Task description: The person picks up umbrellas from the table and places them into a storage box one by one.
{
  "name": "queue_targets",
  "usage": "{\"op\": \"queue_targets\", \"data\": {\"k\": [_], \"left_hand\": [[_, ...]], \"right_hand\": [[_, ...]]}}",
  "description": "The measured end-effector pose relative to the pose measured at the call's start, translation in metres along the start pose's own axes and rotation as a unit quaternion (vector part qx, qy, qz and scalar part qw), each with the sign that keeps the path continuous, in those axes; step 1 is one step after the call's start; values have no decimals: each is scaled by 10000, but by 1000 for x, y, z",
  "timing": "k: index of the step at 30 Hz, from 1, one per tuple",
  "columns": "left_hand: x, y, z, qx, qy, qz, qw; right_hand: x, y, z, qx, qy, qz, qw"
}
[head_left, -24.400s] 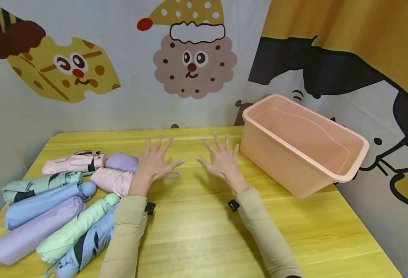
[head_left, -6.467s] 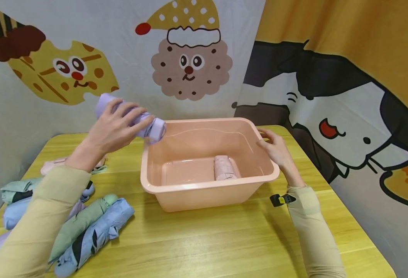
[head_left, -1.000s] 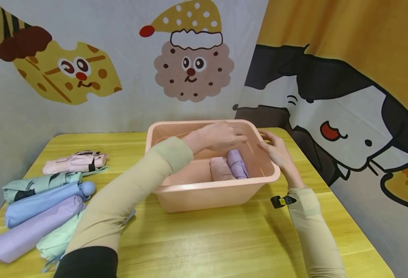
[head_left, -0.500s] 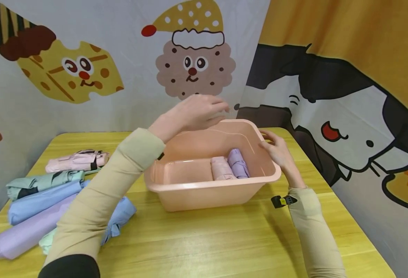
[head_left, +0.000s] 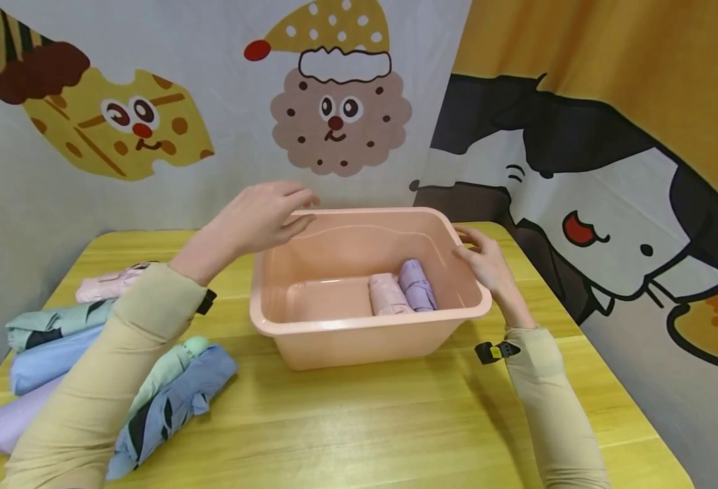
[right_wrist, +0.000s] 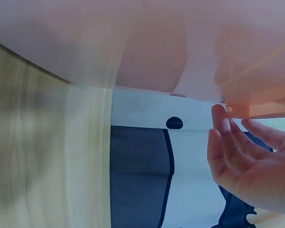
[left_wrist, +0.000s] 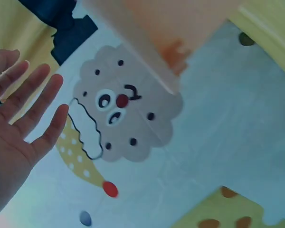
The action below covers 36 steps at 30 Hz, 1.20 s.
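My left hand [head_left: 270, 214] hovers at the left end of a peach plastic bin [head_left: 359, 329], its fingers loosely bent and holding nothing. In the left wrist view, the left hand [left_wrist: 26, 114] shows an empty palm with spread fingers. My right hand [head_left: 487, 261] grips the bin's right rim; in the right wrist view the fingertips [right_wrist: 219, 114] are right at the rim. Inside the bin, at its right end, a pink folded umbrella [head_left: 388, 295] and a purple folded umbrella [head_left: 418, 285] lie side by side.
On the table's left lie several folded umbrellas: pink [head_left: 106, 284], grey-green [head_left: 59, 322], blue [head_left: 53, 360], purple [head_left: 13, 421], mint [head_left: 166, 370] and blue with black marks [head_left: 181, 401]. The left sleeve partly covers them. A printed cloth [head_left: 230, 122] hangs behind the yellow wooden table [head_left: 359, 421].
Over the last second my left hand has risen out of the bin and moved left, leaving the purple umbrella beside the pink one. My right hand stays at the rim.
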State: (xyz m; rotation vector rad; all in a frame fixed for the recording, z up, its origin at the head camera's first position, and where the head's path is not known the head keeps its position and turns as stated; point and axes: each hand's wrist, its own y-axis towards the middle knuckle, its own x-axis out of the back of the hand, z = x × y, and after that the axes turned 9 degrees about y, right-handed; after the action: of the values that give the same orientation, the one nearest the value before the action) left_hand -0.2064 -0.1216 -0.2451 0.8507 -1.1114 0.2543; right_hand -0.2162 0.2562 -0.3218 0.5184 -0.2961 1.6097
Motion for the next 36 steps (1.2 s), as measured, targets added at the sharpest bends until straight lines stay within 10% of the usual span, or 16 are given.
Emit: {"op": "queue_targets", "data": {"k": [20,29,36], "left_hand": [[-17,-103,1,1021,105,-53,9947],[-19,-133,-16,1224,70,1570,9800],[-29,-157,-31,1358,-545,3554,9232]], "right_hand": [[-3,2,-2,-21,34,-107,9999],[-1,2,-3,-36,43,-116,9999],[-1,1,-2,-52,36,-69,10000]]}}
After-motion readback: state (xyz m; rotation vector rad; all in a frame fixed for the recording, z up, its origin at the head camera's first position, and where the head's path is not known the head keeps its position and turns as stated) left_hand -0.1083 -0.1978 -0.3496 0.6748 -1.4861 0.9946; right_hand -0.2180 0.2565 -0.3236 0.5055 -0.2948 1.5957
